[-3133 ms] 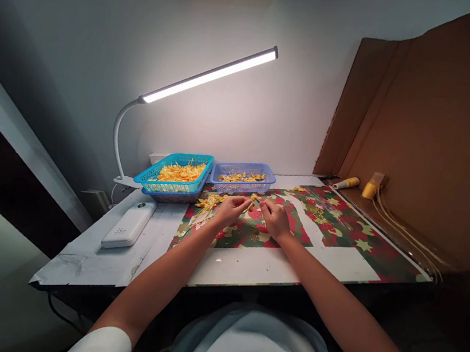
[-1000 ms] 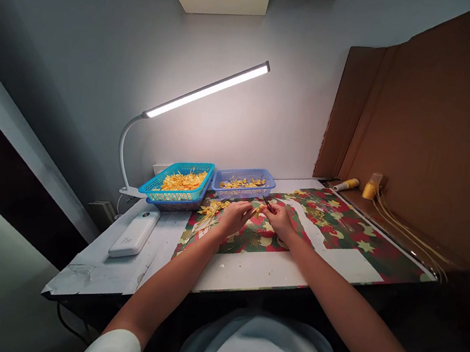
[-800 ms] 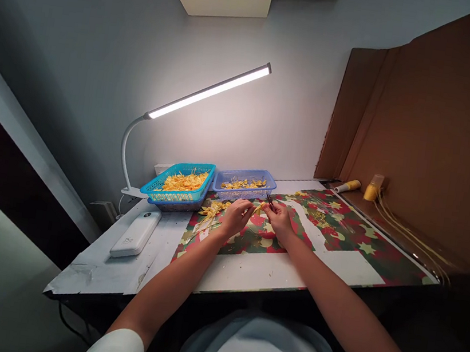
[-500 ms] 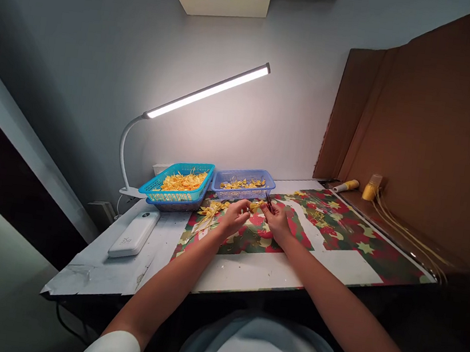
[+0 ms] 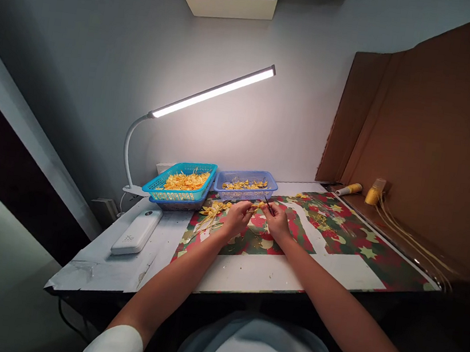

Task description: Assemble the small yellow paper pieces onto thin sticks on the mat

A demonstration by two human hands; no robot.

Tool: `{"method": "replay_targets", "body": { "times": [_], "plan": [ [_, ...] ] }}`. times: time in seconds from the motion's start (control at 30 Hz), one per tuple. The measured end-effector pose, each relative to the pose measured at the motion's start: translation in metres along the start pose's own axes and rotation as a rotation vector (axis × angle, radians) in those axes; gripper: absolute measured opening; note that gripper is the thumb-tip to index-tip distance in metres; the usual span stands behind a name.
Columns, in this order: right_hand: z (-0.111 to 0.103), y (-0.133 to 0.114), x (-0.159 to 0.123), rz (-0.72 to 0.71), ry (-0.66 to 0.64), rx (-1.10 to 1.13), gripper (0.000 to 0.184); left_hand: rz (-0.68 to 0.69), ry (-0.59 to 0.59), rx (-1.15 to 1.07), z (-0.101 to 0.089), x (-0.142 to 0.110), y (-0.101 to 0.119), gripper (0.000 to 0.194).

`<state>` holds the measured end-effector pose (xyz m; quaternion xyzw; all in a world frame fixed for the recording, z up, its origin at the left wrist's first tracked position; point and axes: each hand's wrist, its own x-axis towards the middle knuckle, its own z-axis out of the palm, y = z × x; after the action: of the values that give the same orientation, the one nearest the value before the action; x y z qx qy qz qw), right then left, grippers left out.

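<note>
My left hand (image 5: 238, 216) is closed on one end of a small yellow corded piece (image 5: 256, 206), with the fingers pinched. My right hand (image 5: 276, 221) is closed around a slim dark tool (image 5: 269, 205) whose exact kind I cannot make out. Its fingertips also meet the other end of the yellow piece. Both hands are close together over the red and green patterned sheet (image 5: 247, 247). Left of my left hand lies a bunch of yellow pieces with long thin strands (image 5: 213, 212).
Behind stand a turquoise basket (image 5: 178, 194) of yellow pieces and a purple basket (image 5: 244, 194) of yellow-and-dark ones. A white power bank (image 5: 136, 233) lies left, below a lit lamp (image 5: 215, 91). A yellow cord spool (image 5: 374, 193) is right, by a cardboard wall (image 5: 436, 127).
My left fingers have curled in closer around the yellow piece. The dark tool is tilted differently in my right hand. The whole view has shifted slightly.
</note>
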<state>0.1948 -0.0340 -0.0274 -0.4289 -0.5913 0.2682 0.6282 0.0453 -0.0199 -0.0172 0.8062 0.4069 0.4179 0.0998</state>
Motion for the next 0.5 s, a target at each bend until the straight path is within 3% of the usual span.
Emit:
{"method": "replay_targets", "body": {
  "times": [0.1, 0.23, 0.33, 0.4, 0.43, 0.5],
  "plan": [
    [-0.016, 0.015, 0.008, 0.108, 0.094, -0.124, 0.024, -0.122, -0.035, 0.031, -0.001, 0.019, -0.005, 0.037],
    [-0.041, 0.033, 0.02, 0.225, 0.272, -0.375, 0.022, -0.266, 0.018, 0.194, -0.013, 0.082, -0.002, 0.039],
    [-0.048, 0.039, 0.023, 0.248, 0.298, -0.466, 0.024, -0.383, -0.222, 0.352, -0.022, 0.117, 0.009, 0.035],
    [-0.047, 0.039, 0.023, 0.233, 0.298, -0.482, 0.026, -0.348, -0.174, 0.398, -0.017, 0.114, 0.021, 0.047],
    [-0.045, 0.039, 0.023, 0.22, 0.305, -0.486, 0.026, -0.235, -0.089, 0.375, -0.01, 0.103, 0.028, 0.049],
    [-0.039, 0.037, 0.022, 0.193, 0.327, -0.495, 0.028, -0.106, -0.079, 0.339, 0.014, 0.07, 0.042, 0.048]
  ]
}}
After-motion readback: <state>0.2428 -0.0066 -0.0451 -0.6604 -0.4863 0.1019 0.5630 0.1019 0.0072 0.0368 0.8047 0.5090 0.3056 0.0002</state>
